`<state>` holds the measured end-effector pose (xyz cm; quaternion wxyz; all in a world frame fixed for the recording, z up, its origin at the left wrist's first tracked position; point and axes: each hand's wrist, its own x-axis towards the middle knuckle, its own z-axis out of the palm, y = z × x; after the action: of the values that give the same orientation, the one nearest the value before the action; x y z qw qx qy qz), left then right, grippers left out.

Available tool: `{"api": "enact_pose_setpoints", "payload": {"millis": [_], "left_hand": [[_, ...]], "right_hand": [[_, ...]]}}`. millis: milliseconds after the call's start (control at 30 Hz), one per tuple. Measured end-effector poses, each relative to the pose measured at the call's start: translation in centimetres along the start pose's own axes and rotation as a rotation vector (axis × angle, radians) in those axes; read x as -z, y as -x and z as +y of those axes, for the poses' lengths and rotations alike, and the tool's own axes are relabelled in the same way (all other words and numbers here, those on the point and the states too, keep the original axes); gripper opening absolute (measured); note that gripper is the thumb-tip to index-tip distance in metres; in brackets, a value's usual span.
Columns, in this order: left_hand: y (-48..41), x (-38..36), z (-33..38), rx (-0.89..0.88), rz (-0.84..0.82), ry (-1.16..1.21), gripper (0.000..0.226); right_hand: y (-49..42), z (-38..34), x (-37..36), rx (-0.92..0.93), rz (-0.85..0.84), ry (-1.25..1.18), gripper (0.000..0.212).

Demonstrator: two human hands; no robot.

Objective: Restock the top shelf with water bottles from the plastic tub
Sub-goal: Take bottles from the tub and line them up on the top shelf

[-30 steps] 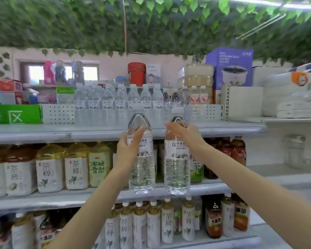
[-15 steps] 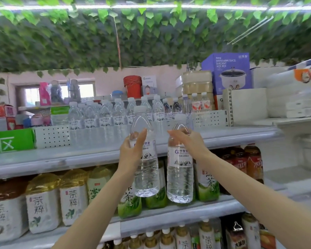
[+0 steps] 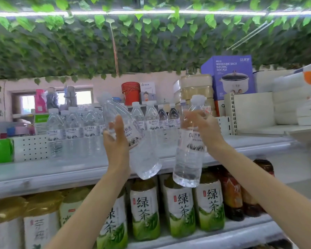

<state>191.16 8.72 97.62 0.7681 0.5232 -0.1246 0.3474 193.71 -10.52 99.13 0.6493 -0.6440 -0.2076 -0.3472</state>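
Note:
Both hands are raised in front of the top shelf point(image 3: 65, 169), each with a clear water bottle. My left hand point(image 3: 116, 139) grips one water bottle point(image 3: 142, 159) around its upper body; this bottle tilts with its white cap up-left and its base down-right. My right hand point(image 3: 203, 128) holds the second water bottle point(image 3: 188, 159) near its shoulder, almost upright, with its base hanging below the shelf's front edge. A row of several stocked water bottles point(image 3: 74, 128) stands at the back of the top shelf. The plastic tub is out of view.
A white perforated divider point(image 3: 31, 148) and a green box point(image 3: 0, 150) sit on the left of the top shelf. A purple hot-pot box point(image 3: 228, 74) and white stacked packs point(image 3: 291, 103) stand at the right. Green tea bottles point(image 3: 180, 207) fill the shelf below. Leafy vines hang overhead.
Both hands have lifted their bottles from the lower shelf's height up to the top shelf. The left bottle has tipped from upright to a slant. The view has tilted upward.

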Motion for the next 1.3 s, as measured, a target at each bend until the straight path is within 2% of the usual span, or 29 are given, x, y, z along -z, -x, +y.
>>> {"api": "enact_pose_setpoints", "payload": {"millis": [100, 200, 233, 300, 333, 367, 400, 467, 500, 633, 733, 833, 967, 1033, 1100, 1200, 1300], "left_hand": [[-2.0, -2.1, -1.0, -0.044, 0.056, 0.052, 0.074], [-3.6, -4.3, -2.4, -0.084, 0.120, 0.095, 0.023], [-4.1, -4.8, -2.9, -0.077, 0.143, 0.124, 0.022], [-5.3, -5.6, -4.2, -0.066, 0.190, 0.181, 0.045], [-5.8, -5.9, -4.9, -0.050, 0.231, 0.194, 0.056], [-6.2, -6.3, -5.5, -0.039, 0.267, 0.195, 0.060], [-6.5, -6.5, -6.0, -0.040, 0.296, 0.202, 0.061], [-7.4, -6.6, -7.4, -0.034, 0.345, 0.218, 0.054], [-7.8, -6.7, -7.9, -0.015, 0.361, 0.224, 0.048], [-9.4, -6.7, -8.9, 0.085, 0.412, 0.268, 0.047], [-10.0, -6.6, -9.2, 0.113, 0.412, 0.244, 0.044], [-9.9, -6.8, -9.4, 0.127, 0.392, 0.197, 0.043], [-9.4, -6.9, -9.2, 0.108, 0.346, 0.109, 0.075], [-9.4, -6.9, -9.3, 0.085, 0.323, 0.094, 0.077], [-9.3, -7.0, -9.3, 0.061, 0.316, 0.088, 0.067], [-9.1, -7.1, -9.3, 0.068, 0.305, 0.067, 0.093], [-9.1, -7.1, -9.3, 0.079, 0.327, 0.053, 0.087]], "right_hand": [[-3.6, 0.4, 2.1, 0.014, 0.090, -0.161, 0.022], [-7.5, 1.0, 3.8, 0.042, 0.202, -0.290, 0.018], [-8.7, 1.4, 4.1, 0.051, 0.240, -0.316, 0.019], [-11.0, 2.0, 4.2, 0.084, 0.279, -0.333, 0.033], [-12.2, 2.5, 4.0, 0.108, 0.288, -0.327, 0.047], [-13.3, 2.8, 3.7, 0.129, 0.289, -0.315, 0.058], [-14.4, 3.3, 3.2, 0.157, 0.283, -0.315, 0.055], [-16.7, 4.4, 1.7, 0.192, 0.257, -0.238, 0.026], [-17.9, 5.3, 0.9, 0.210, 0.233, -0.181, 0.022], [-22.0, 8.3, -2.7, 0.215, 0.085, 0.070, 0.047], [-24.2, 10.7, -5.0, 0.108, -0.025, 0.112, 0.050], [-25.0, 13.9, -6.2, -0.073, -0.135, 0.106, 0.069], [-23.9, 16.6, -6.6, -0.163, -0.330, 0.178, 0.105], [-23.4, 16.8, -6.3, -0.191, -0.376, 0.256, 0.100], [-23.2, 17.4, -5.8, -0.223, -0.394, 0.386, 0.095], [-22.6, 18.3, -4.9, -0.341, -0.436, 0.549, 0.095], [-22.2, 18.4, -4.5, -0.411, -0.494, 0.670, 0.093]]}}
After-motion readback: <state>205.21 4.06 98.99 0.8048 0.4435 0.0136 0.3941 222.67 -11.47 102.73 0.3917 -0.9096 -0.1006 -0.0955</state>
